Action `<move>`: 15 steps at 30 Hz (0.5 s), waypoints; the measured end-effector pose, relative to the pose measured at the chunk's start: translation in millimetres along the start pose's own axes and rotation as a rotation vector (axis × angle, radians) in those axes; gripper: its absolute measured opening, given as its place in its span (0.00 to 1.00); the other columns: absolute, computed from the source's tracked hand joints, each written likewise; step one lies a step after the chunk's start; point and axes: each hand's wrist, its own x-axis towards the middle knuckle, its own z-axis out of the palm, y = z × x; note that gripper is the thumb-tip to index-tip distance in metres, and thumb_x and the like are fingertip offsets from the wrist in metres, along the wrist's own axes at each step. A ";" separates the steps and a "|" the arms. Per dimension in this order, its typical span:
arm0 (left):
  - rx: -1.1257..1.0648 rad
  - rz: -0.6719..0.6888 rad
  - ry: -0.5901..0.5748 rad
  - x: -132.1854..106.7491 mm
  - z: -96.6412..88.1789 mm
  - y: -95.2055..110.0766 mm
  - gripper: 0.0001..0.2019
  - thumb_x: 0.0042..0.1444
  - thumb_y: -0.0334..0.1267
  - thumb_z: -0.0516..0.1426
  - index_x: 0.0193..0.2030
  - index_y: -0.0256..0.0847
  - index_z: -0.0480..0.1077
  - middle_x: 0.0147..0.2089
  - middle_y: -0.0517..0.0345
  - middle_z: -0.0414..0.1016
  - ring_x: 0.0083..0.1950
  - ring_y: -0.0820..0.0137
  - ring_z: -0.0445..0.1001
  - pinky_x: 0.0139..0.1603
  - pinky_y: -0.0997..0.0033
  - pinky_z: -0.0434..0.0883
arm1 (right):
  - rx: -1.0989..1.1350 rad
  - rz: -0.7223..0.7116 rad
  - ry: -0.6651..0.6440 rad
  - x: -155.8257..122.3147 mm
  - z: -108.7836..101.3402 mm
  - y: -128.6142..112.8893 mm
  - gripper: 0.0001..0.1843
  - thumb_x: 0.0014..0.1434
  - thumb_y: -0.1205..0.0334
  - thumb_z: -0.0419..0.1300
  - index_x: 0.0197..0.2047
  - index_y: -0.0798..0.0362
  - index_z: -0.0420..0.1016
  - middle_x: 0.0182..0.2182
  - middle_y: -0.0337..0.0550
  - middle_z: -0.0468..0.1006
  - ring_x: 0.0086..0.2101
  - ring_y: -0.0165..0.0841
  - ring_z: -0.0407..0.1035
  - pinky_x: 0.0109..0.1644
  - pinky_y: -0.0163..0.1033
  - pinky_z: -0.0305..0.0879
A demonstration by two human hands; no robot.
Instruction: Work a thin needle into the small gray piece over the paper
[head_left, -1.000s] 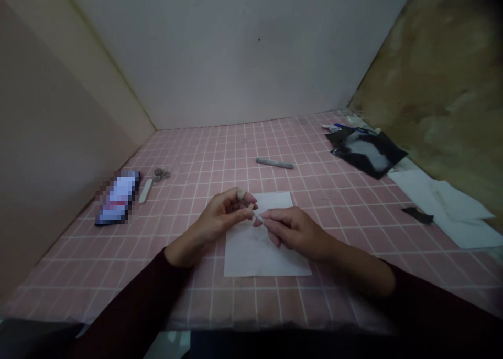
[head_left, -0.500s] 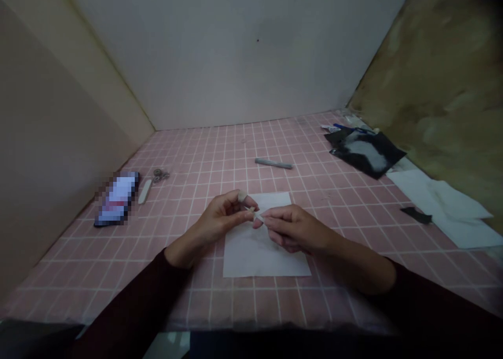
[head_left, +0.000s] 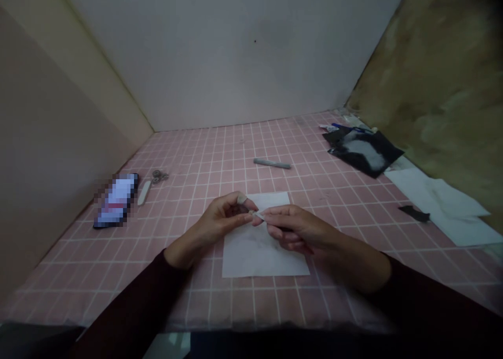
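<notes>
Over a white sheet of paper [head_left: 251, 259], both hands meet with their fingertips close together. My left hand [head_left: 223, 215] pinches a tiny pale piece between thumb and fingers; its kind is too small to make out. A light wrap sits around one of its fingers. In my right hand [head_left: 293, 228], thumb and forefinger grip a small whitish strip [head_left: 260, 216], its end against the piece in the left fingers. Faint grey dust or smudges mark the paper beneath the hands.
A grey rod [head_left: 272, 163] lies beyond the paper. To the left are a phone [head_left: 117, 199], a white flat stick [head_left: 144, 193] and several small rings [head_left: 159, 176]. At right lie a black sheet with white powder [head_left: 363, 152], white papers [head_left: 444, 202] and a dark scrap [head_left: 414, 213].
The fingertips have shifted slightly: the left thumb sits a little lower and the right hand's strip has tilted a bit. Both hands keep their pinch over the paper.
</notes>
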 end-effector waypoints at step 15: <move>0.000 -0.007 0.017 1.4 -0.5 -0.6 0.08 0.57 0.36 0.64 0.42 0.37 0.72 0.36 0.56 0.78 0.39 0.71 0.76 0.41 0.71 0.70 | -0.289 -0.151 0.046 -0.1 1.2 3.4 0.15 0.67 0.56 0.50 0.41 0.55 0.75 0.21 0.31 0.62 0.16 0.22 0.44 0.20 0.31 0.46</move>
